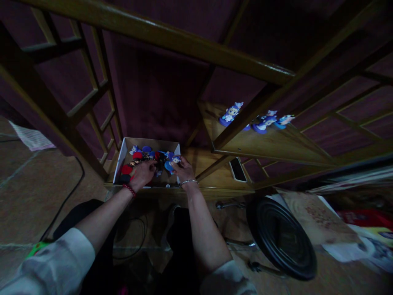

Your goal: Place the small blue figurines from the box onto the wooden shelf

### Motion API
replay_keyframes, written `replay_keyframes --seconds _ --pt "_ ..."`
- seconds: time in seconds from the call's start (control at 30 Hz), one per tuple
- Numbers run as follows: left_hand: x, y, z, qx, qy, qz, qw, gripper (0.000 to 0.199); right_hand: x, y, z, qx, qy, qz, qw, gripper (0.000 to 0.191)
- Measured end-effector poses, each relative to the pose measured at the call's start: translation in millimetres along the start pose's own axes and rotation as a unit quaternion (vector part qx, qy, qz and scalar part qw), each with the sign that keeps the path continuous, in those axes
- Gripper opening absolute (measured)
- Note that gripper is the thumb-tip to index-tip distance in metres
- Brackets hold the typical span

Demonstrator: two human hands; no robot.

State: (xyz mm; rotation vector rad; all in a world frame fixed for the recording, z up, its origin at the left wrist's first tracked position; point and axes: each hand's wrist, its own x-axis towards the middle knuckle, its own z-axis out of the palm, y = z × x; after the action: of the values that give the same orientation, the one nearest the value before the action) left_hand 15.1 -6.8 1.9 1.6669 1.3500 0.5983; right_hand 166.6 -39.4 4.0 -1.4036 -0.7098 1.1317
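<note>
Nearest you, both forearms run forward from pale sleeves [64,256], with a black stool [281,237] standing to your right. Your left hand [143,173] is over the open box [162,145], its fingers bent down among the loose figures [137,155]; the dim light hides their tips, so whether they grip anything cannot be told. Your right hand [184,170], at the box's right end, has thumb and fingers drawn narrow on a blue-based figure [172,163], which sits at that end, beside the other pieces. The step in hand is judged to be picking out or sorting figures by hand. The next move appears to call for a firm pinch on the held piece, enough height to pass the box wall, and care that your left fingers do not drag neighbouring pieces along, as they lie closely jumbled. The box stands on the lower shelf [202,164], where a phone [238,169] lies farther right. Beyond and above, the upper shelf [285,145] bears several purple and blue display figures [231,114], partly screened from your view by a wooden post [242,123].
</note>
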Motion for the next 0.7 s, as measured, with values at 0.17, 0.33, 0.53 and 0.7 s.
replay_keyframes --seconds 0.17,0.33,0.53,0.7 --pt "-4.8 -2.6 6.2 0.28 -0.065 0.133 0.949 0.028 -0.9 -1.1 -0.6 -0.027 -0.004 -0.008 1.0 0.04" --pt "-6.8 -0.6 16.3 0.405 -0.094 0.133 0.9 0.031 -0.2 2.7 1.2 -0.047 -0.013 -0.013 0.999 0.041" --pt "-1.0 -1.4 20.7 0.423 -0.089 0.122 0.894 0.032 -4.3 0.3 3.6 -0.043 -0.017 -0.001 0.999 0.042" --pt "-3.9 1.1 16.5 0.355 -0.074 0.15 0.92 0.035 -3.0 2.1 5.0 -0.056 -0.005 0.001 0.998 0.042"
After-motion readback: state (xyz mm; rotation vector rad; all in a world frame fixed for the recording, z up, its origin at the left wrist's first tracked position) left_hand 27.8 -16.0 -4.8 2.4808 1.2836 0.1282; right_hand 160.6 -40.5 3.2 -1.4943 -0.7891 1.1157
